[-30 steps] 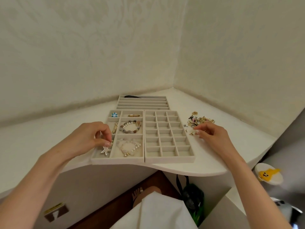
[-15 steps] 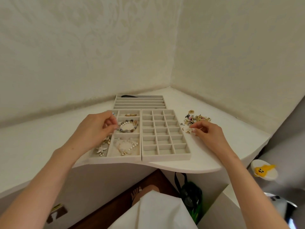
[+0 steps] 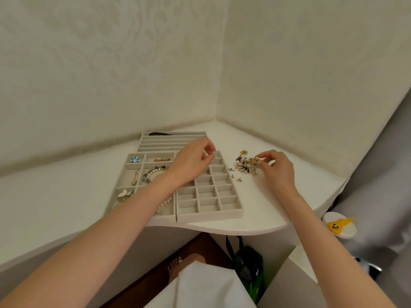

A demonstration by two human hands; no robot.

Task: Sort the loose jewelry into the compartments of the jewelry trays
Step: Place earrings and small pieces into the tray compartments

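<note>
Left hand (image 3: 192, 162) has left the big-compartment tray (image 3: 127, 177) and crossed right. It now hangs over the far end of the grid tray (image 3: 209, 205), forearm lying across both trays. Fingers loosely curled, thumb and forefinger tips close together; can't tell if anything is between them.

The star brooch (image 3: 123, 196) it was handling now lies in the near-left compartment of the big tray, nothing touching it. That piece looks sorted. Also in that tray: pearl bracelet (image 3: 153, 172), blue flower (image 3: 135, 160), gold clip (image 3: 162, 159).

Right hand (image 3: 275, 168) has moved from the near edge of the loose pile (image 3: 244, 166) onto its far side. Its fingertips pinch a small piece (image 3: 259, 159), gold and pale, still touching the heap.

The pile sits on the white shelf (image 3: 266, 207), just right of the grid tray, with a few bits strayed toward the tray.

Grid cells that show are all bare, so most of the sorting remains. Likely next step: the left hand takes or helps untangle the pinched piece. Snagging on neighbours is the risk.
</note>
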